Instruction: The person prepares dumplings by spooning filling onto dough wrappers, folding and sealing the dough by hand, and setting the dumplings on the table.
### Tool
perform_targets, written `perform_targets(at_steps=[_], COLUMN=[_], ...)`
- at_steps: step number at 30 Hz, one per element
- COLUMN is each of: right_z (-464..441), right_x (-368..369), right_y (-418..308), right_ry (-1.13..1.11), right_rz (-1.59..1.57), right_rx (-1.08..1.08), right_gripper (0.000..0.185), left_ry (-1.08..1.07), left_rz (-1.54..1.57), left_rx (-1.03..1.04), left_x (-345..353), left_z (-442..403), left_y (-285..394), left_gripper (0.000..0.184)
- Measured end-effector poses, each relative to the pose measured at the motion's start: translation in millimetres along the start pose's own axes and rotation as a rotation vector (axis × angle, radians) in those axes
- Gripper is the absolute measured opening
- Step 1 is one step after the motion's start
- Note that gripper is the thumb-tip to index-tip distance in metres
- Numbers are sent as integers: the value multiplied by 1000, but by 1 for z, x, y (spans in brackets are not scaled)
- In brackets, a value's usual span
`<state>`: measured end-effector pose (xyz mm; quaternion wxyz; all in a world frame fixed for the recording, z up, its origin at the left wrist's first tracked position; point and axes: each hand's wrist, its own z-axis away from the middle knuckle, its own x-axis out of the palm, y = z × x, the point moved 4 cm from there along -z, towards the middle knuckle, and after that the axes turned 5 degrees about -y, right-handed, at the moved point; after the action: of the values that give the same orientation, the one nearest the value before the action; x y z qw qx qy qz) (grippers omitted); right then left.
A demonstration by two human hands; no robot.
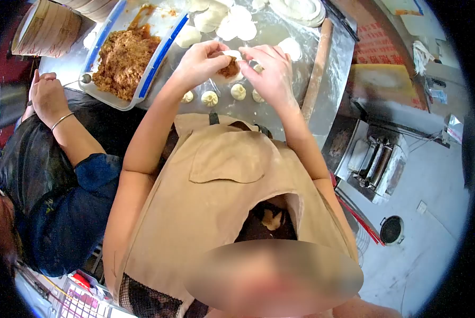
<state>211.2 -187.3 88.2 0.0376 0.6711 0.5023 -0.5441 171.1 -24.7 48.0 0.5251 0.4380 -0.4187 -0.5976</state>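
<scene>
A round dough wrapper with brown meat filling (228, 69) is between my two hands, above the metal table (280, 114). My left hand (206, 62) pinches its left edge, thumb across the near side. At its right edge, the fingers of my right hand (269, 69) are closed on the dough. Several small pleated buns (210, 98) stand in a row just below my hands; my right hand partly hides some. Flat wrappers (236, 24) lie beyond my hands, and another wrapper (290, 49) is right of my right hand.
Left of me, a plastic tub (125, 105) holds meat filling (123, 63). A co-worker's hand (51, 98) holds a thin metal utensil (80, 79) beside it. A rolling pin (317, 69) lies at the right, near coiled dough (301, 9). Bamboo steamers (49, 32) stand at the far left.
</scene>
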Motion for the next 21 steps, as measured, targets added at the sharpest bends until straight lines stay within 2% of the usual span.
perform_targets(at_steps=[4, 8, 10, 14, 15, 17, 18, 19, 21], right_z=[3, 2, 3, 4, 4, 1, 4, 10, 16], right_x=[-5, -8, -7, -10, -10, -13, -14, -11, -5], right_y=[-4, -5, -3, -5, -1, 2, 6, 10, 14], right_ry=[-31, 19, -58, -1, 13, 41, 42, 38, 32], right_rz=[144, 107, 184, 129, 77, 27, -142, -313, -350], right_rx=[-32, -16, -3, -1, 57, 103, 251, 405, 464], right_gripper=[9, 9, 9, 8, 8, 8, 7, 6, 6], left_ry=[-61, -119, -130, -196, -199, -4, -106, -58, -18], left_rz=[-161, -289, -313, -440, -441, 245, 578, 886, 982], left_rx=[-1, -27, -32, -18, -17, 23, 4, -87, 18], left_x=[4, 6, 8, 9, 12, 9, 16, 30, 44], left_z=[-6, -9, -8, -12, -10, -3, -1, 6, 7], left_y=[6, 20, 25, 29, 29, 27, 9, 1, -13], left_gripper=[24, 25, 25, 29, 29, 35, 41, 39, 37])
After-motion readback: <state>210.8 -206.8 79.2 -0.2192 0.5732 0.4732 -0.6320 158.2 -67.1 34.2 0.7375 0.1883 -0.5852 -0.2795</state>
